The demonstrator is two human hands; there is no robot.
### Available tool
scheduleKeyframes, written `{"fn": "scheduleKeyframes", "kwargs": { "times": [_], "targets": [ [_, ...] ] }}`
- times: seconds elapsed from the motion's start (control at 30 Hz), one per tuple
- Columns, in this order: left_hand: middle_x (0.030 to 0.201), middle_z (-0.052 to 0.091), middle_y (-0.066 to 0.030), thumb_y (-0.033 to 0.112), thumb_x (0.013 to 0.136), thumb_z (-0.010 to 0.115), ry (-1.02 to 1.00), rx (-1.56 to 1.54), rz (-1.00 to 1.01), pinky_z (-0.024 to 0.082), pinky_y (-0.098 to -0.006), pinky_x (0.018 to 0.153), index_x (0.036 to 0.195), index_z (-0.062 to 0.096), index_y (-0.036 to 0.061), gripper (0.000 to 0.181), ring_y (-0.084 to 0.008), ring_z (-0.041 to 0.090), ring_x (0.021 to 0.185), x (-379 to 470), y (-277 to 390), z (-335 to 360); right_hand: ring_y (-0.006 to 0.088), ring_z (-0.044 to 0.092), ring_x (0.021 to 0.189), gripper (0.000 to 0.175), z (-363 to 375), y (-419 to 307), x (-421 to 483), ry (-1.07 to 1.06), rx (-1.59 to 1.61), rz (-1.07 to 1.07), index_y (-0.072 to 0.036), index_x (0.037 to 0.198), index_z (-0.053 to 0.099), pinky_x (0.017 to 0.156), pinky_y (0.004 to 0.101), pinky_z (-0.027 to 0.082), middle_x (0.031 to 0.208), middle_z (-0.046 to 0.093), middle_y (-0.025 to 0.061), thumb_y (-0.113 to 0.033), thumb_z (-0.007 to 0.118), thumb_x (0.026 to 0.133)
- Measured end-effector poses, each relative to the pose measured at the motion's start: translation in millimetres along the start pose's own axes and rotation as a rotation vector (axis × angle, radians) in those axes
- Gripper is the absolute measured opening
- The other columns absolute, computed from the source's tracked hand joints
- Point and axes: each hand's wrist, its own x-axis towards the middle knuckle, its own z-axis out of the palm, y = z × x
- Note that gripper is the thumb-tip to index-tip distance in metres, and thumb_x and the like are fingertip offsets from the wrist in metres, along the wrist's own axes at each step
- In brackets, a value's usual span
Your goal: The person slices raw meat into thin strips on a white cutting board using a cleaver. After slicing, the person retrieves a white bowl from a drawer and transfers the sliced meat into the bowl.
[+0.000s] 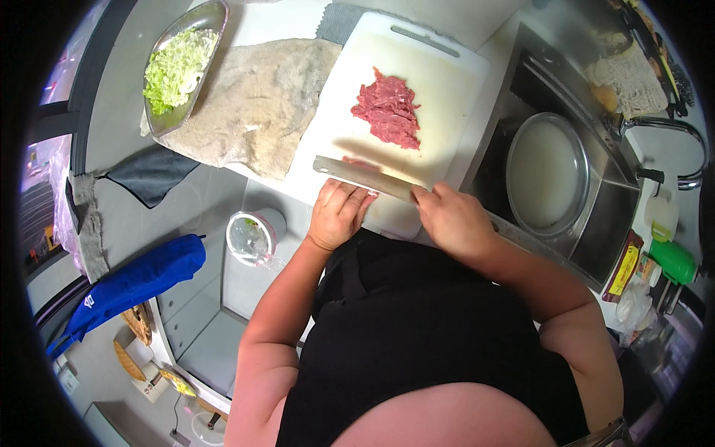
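Observation:
My right hand (455,220) grips the handle end of a cleaver (366,180) with a broad metal blade. The blade lies across the near part of a white plastic cutting board (447,78). My left hand (338,212) is at the board's near edge, its fingertips against a small piece of raw meat (373,193) just on the near side of the blade. Another bit of red meat (360,163) shows just beyond the blade. Farther up the board lies a pile of sliced raw red meat (389,110). My left fingers partly hide the piece they touch.
Left of the board, a glass dish (215,72) of shredded cabbage stands by a beige cloth (251,106). At right, a steel sink (606,207) holds a metal basin (547,220) of cloudy liquid, near a faucet (695,134). A lined waste bin (273,223) stands below, at left.

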Motion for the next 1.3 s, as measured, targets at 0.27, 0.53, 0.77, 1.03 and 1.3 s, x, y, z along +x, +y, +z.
{"fn": "scheduleKeyframes", "kwargs": {
  "times": [0.27,0.53,0.77,1.03,1.3],
  "targets": [
    [0.112,0.062,-0.0215,0.001,0.072,0.071,-0.098,-0.067,-0.132,0.045,-0.0467,0.097,0.102,0.067,-0.0023,0.031,-0.042,0.058,0.11,-11,-2,5,0.0312,0.063,0.067,0.038,1,-4,-4,-0.071,-0.043,-0.053,0.0,0.122,0.057,0.056,0.0421,0.051,0.085,0.054,0.0148,-0.014,0.057,0.087],
    [0.109,0.062,-0.0178,0.006,0.076,0.07,-0.017,0.008,-0.117,0.049,-0.0432,0.091,0.1,0.068,0.0001,0.024,-0.0395,0.06,0.105,-1,2,3,0.0299,0.064,0.062,0.043,6,8,-24,-0.061,-0.116,-0.061,0.005,0.124,0.052,0.055,0.0401,0.054,0.087,0.056,0.0184,-0.007,0.054,0.082],
    [0.112,0.06,-0.0235,0.003,0.075,0.067,-0.027,-0.023,-0.147,0.047,-0.0464,0.094,0.103,0.065,-0.0029,0.028,-0.0438,0.058,0.104,-4,1,4,0.0304,0.064,0.06,0.041,9,3,-24,-0.053,-0.104,-0.055,0.008,0.121,0.051,0.053,0.0404,0.054,0.086,0.057,0.0194,-0.005,0.052,0.082],
    [0.104,0.061,-0.021,0.004,0.077,0.068,-0.049,-0.042,-0.155,0.05,-0.0442,0.085,0.101,0.065,-0.0027,0.025,-0.0416,0.059,0.096,-5,0,3,0.0332,0.067,0.064,0.042,5,-2,-6,-0.118,-0.135,-0.042,0.009,0.123,0.05,0.056,0.0419,0.055,0.088,0.059,0.0217,-0.008,0.051,0.085],
    [0.101,0.062,-0.0193,0.004,0.077,0.068,-0.036,-0.058,-0.148,0.05,-0.0424,0.083,0.099,0.065,-0.0023,0.023,-0.0397,0.059,0.093,2,5,1,0.0347,0.068,0.068,0.034,14,-13,17,-0.099,-0.112,-0.027,0.009,0.115,0.053,0.057,0.0436,0.056,0.089,0.061,0.0233,-0.009,0.05,0.087]
  ]
}}
